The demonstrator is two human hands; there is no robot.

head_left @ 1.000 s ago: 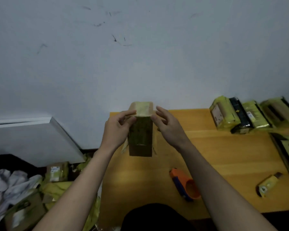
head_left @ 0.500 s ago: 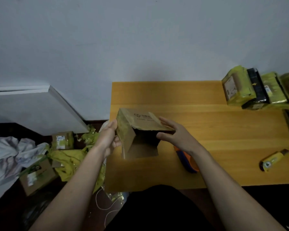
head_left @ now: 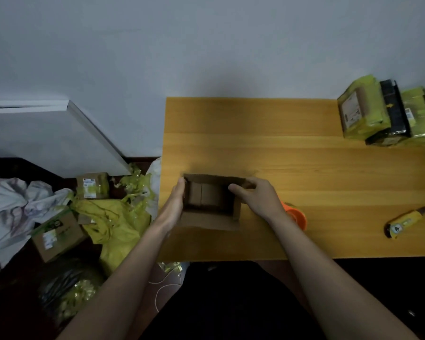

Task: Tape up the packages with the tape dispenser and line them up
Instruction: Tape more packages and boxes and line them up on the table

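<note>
Wooden table point(head_left: 304, 168): am bracing open-topped cardboard box point(head_left: 210, 218) between flat left hand point(head_left: 174, 204) and right hand point(head_left: 258, 197) gripping its wall.

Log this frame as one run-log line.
phase: box prep | open cardboard box on table, flaps up | left hand flat against side | right hand grips rim | tape dispenser idle

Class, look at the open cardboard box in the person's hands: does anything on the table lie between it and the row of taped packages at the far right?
Nothing visible does. The open box sits near the table's left edge, and bare wood stretches from it to the packages. The tape dispenser lies nearer, behind the right hand, off that line.
</note>
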